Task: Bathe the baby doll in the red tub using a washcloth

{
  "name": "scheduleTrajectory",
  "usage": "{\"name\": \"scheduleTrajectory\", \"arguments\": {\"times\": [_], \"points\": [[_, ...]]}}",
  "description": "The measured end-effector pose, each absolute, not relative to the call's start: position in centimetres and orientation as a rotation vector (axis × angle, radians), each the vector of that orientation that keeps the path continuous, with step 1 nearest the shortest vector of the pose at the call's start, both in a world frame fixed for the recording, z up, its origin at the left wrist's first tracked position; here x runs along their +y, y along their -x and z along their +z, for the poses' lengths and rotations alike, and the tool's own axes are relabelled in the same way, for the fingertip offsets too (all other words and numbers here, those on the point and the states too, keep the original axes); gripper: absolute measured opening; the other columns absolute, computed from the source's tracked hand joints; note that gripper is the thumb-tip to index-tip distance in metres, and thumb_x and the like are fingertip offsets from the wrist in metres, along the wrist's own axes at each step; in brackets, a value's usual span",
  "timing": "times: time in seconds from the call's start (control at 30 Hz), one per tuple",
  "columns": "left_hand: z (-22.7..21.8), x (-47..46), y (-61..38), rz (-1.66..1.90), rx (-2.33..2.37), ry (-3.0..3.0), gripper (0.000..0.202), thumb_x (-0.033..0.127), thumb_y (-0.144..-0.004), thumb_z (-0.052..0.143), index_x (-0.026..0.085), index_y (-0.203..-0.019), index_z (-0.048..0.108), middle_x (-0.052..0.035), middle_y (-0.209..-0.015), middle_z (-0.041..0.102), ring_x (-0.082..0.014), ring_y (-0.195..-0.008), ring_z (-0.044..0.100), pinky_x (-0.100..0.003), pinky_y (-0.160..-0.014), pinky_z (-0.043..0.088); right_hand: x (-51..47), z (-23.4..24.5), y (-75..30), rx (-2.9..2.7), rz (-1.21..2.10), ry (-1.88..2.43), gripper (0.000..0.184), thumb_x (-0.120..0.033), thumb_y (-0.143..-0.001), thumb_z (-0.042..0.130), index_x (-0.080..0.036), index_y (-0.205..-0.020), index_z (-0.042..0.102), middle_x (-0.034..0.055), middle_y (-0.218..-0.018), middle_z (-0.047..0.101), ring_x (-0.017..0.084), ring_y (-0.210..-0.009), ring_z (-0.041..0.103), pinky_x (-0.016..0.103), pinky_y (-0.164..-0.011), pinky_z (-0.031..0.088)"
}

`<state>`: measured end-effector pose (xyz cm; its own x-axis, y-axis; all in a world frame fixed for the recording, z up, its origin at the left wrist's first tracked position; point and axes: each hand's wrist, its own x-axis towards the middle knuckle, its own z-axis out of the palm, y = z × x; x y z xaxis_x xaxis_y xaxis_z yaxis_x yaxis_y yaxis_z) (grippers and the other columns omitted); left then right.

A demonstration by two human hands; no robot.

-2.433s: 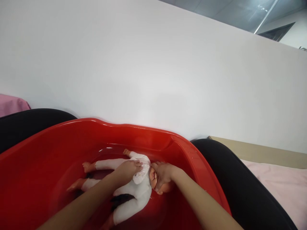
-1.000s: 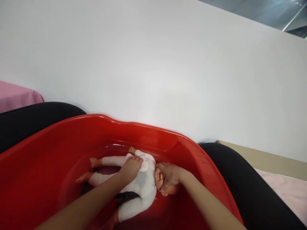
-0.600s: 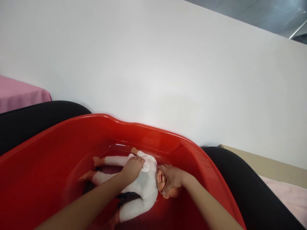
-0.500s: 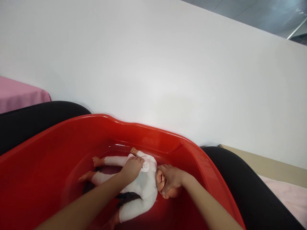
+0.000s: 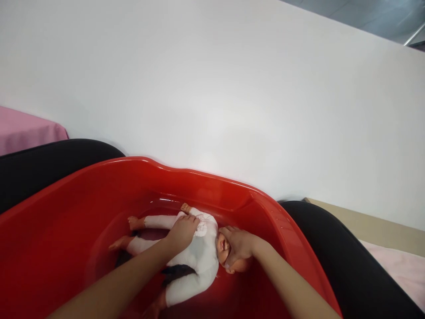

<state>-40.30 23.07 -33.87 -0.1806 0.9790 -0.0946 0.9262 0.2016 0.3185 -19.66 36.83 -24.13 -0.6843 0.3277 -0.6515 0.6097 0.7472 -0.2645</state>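
Observation:
A baby doll in a white suit lies on its back in shallow water inside a big red plastic tub. Its head points right, its legs left. My left hand presses a small white cloth against the doll's chest, fingers curled over it. My right hand cups the doll's head, fingers wrapped over the forehead. A dark patch shows beside the doll's body.
The tub rests between my two knees in black trousers. A white wall stands right behind the tub. Pink cloth lies at the far left, and pale pink bedding lies at the right.
The hands and doll stay almost in place. My left hand has shifted slightly on the doll's chest with the cloth. The camera view has drifted a little.

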Motion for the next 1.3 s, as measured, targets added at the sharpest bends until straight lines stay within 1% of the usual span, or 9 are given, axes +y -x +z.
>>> {"name": "scheduleTrajectory", "arguments": {"times": [0.17,0.33,0.47,0.57,0.73,0.83,0.93,1.1,1.3], "points": [[-33.8,23.0,40.4,0.265,2.187,-1.822,0.051,0.013,-0.103,0.041,0.024,-0.141,0.072,-0.0127,-0.142,0.076,-0.0328,-0.132,0.066,-0.04,-0.117,0.044,37.1,-24.8,19.5,2.363,-0.602,-0.689,0.084,-0.035,-0.057,0.097,-0.025,-0.133,0.064,0.0091,-0.141,0.065,0.038,-0.136,0.062,0.043,-0.112,0.052],[-33.9,23.1,40.4,0.265,2.159,-1.813,0.061,0.01,-0.098,0.038,0.022,-0.15,0.069,-0.0152,-0.145,0.075,-0.0348,-0.136,0.065,-0.047,-0.12,0.044,36.7,-24.3,19.9,2.343,-0.564,-0.694,0.084,-0.035,-0.057,0.096,-0.024,-0.133,0.063,0.0105,-0.143,0.064,0.038,-0.136,0.061,0.044,-0.114,0.051],[-34.2,23.1,40.4,0.281,2.198,-1.828,0.059,0.007,-0.097,0.039,0.019,-0.144,0.071,-0.0161,-0.14,0.076,-0.0357,-0.132,0.067,-0.048,-0.116,0.048,36.5,-23.9,20.0,2.318,-0.607,-0.734,0.084,-0.036,-0.054,0.097,-0.024,-0.131,0.063,0.0101,-0.144,0.063,0.037,-0.134,0.063,0.042,-0.109,0.053],[-34.1,23.1,40.4,0.252,2.203,-1.863,0.056,0.006,-0.097,0.042,0.016,-0.143,0.07,-0.0156,-0.137,0.077,-0.0349,-0.13,0.069,-0.046,-0.113,0.05,36.8,-24.4,19.9,2.327,-0.619,-0.722,0.086,-0.036,-0.054,0.098,-0.025,-0.132,0.063,0.0093,-0.143,0.064,0.038,-0.136,0.062,0.042,-0.111,0.052],[-33.9,23.1,40.4,0.266,2.209,-1.801,0.052,0.009,-0.099,0.046,0.026,-0.142,0.071,-0.0113,-0.139,0.077,-0.0355,-0.132,0.068,-0.048,-0.116,0.05,37.1,-24.9,19.8,2.343,-0.595,-0.711,0.086,-0.036,-0.054,0.098,-0.024,-0.131,0.063,0.0091,-0.14,0.064,0.038,-0.135,0.063,0.044,-0.114,0.051],[-33.9,23.1,40.4,0.245,2.201,-1.836,0.053,0.006,-0.099,0.043,0.02,-0.141,0.071,-0.0155,-0.138,0.076,-0.0357,-0.132,0.069,-0.048,-0.115,0.05,36.8,-24.6,19.8,2.345,-0.612,-0.721,0.085,-0.036,-0.054,0.098,-0.024,-0.131,0.064,0.0095,-0.14,0.064,0.037,-0.132,0.063,0.043,-0.111,0.052],[-33.9,23.0,40.4,0.245,2.194,-1.857,0.053,0.005,-0.097,0.044,0.019,-0.14,0.072,-0.0164,-0.138,0.077,-0.036,-0.13,0.069,-0.048,-0.114,0.05,36.7,-24.4,19.8,2.345,-0.603,-0.712,0.085,-0.036,-0.055,0.097,-0.024,-0.132,0.063,0.0098,-0.141,0.064,0.037,-0.133,0.063,0.044,-0.114,0.051],[-33.8,22.7,40.3,0.324,2.194,-1.869,0.058,0.004,-0.096,0.046,0.027,-0.143,0.073,-0.0106,-0.142,0.077,-0.0312,-0.133,0.069,-0.04,-0.116,0.048,36.9,-25.0,19.6,2.361,-0.58,-0.681,0.086,-0.04,-0.055,0.097,-0.024,-0.133,0.064,0.0097,-0.14,0.064,0.039,-0.138,0.061,0.046,-0.115,0.051],[-33.1,22.8,38.4,0.383,2.028,-1.952,0.068,0.008,-0.094,0.046,0.03,-0.154,0.07,-0.0053,-0.16,0.07,-0.0281,-0.15,0.061,-0.042,-0.128,0.041,37.0,-25.0,19.5,2.363,-0.577,-0.658,0.093,-0.039,-0.056,0.096,-0.025,-0.142,0.063,0.0116,-0.144,0.064,0.04,-0.14,0.059,0.047,-0.117,0.05]]}}
